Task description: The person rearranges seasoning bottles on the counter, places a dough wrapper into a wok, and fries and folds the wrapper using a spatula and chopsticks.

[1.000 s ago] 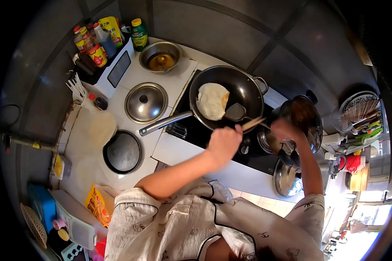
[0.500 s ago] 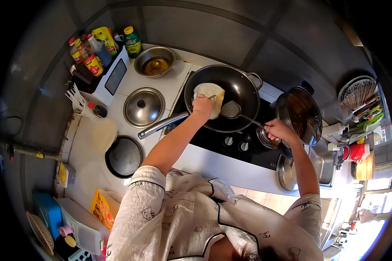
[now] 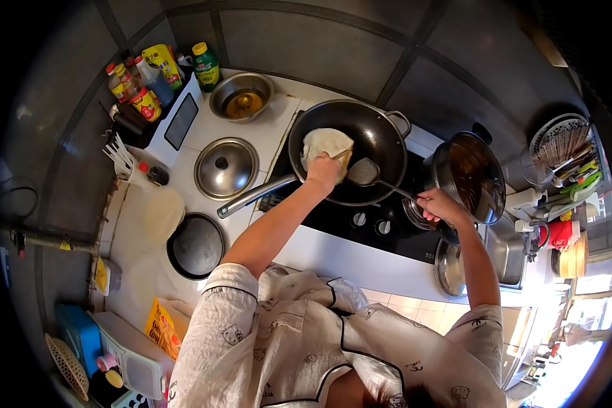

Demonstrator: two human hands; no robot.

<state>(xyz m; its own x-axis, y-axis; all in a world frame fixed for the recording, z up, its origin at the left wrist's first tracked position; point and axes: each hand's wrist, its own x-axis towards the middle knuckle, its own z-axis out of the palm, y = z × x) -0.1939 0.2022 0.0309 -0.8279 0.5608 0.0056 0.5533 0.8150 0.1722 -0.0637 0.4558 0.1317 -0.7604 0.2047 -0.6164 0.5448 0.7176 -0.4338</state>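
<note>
A black wok (image 3: 381, 136) sits on the stove, its long handle pointing left. Inside it, a pale flatbread (image 3: 326, 143) with a browned edge lies against the left wall. My left hand (image 3: 323, 171) is closed over the flatbread's near edge; a thin stick-like utensil (image 3: 338, 156) sticks out from its fingers, most of it hidden. With my right hand (image 3: 438, 204) I grip the handle of a metal spatula (image 3: 364, 172), whose blade rests low in the wok, just right of the flatbread.
Left of the stove are a domed lid (image 3: 226, 168), a bowl of oil (image 3: 243, 102), a round black pan (image 3: 196, 246) and a pale dough round (image 3: 163, 214). A lidded pot (image 3: 468, 173) stands close by my right hand. Sauce bottles (image 3: 143, 95) crowd the back left.
My left hand has moved slightly right and down, and the flatbread's browned right edge has shifted with it. The spatula blade has moved slightly right. The view has shifted a little.
</note>
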